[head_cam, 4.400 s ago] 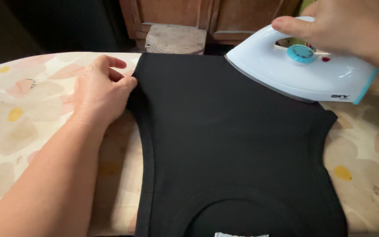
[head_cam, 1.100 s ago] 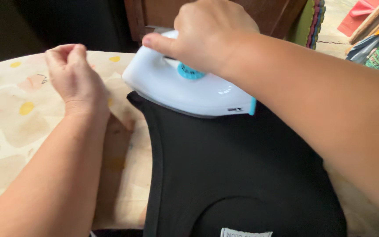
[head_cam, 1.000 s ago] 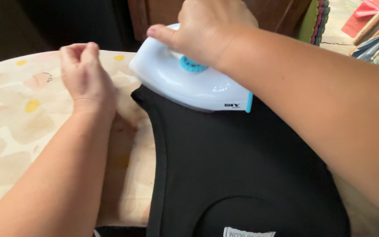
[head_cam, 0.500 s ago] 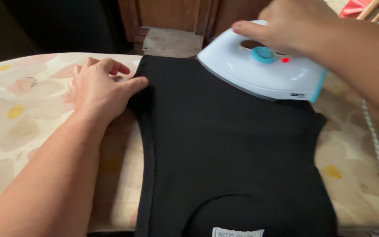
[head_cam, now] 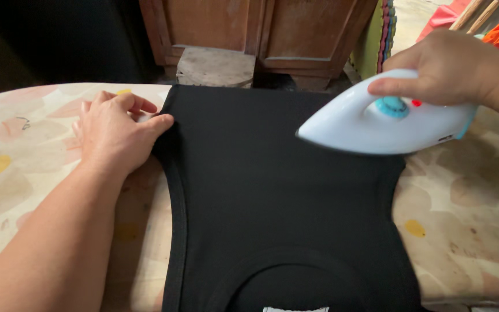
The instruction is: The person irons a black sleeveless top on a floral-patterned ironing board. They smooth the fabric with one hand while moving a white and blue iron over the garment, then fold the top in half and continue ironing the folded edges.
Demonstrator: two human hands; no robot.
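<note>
On the flower-patterned surface (head_cam: 24, 167) a black garment (head_cam: 272, 196) lies flat, its left edge pinned under the flat, unclenched left hand (head_cam: 114, 133). At its right edge the right hand (head_cam: 443, 69) grips the handle of a white and blue iron (head_cam: 376, 124). Good pressing likely means keeping the cloth taut, the soleplate level, and fingers away from the iron.
</note>
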